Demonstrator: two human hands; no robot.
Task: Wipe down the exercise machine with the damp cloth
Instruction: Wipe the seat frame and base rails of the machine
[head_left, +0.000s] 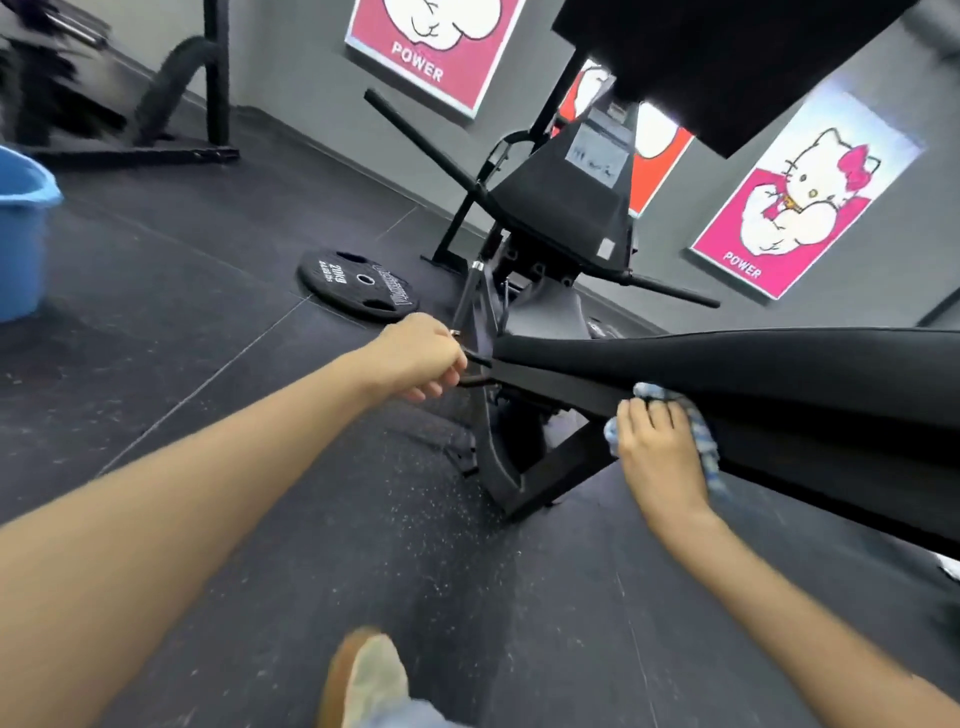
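Black exercise machine (566, 208) with black padded seat (753, 364); blue-and-white checked cloth (706, 447); blue bucket (23, 234); black weight plate (358, 286) with white lettering; dark grey floor (182, 270) speckled white in places; pink-and-white posters (800, 192) on grey wall (291, 67); tan shoe (363, 675).

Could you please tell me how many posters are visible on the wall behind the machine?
3. One poster hangs at top centre, a red one is mostly hidden behind the machine, and one hangs at right. Others may be hidden.
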